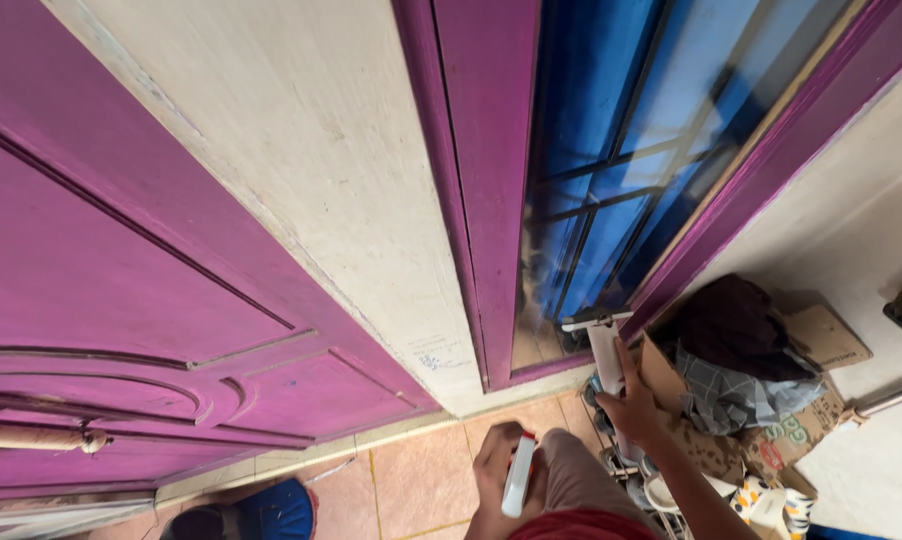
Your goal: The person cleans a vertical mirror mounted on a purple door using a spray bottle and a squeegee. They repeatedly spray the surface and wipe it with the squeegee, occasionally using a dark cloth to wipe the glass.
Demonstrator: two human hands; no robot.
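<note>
While squeegee meets window | right hand grips handle | left hand holds spray bottle

- Door: magenta-purple
- Wall strip: cream
- Window glass: blue
- Squeegee: white
- Spray bottle: white
- Floor tiles: peach
- Cloth: grey check

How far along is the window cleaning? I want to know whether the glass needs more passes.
Done: the upper blue glass pane looks clear. In hand: the right hand holds a white squeegee at the pane's lower edge, and the left hand holds a white spray bottle. Left: a hazy patch remains on the lower left glass.
</note>
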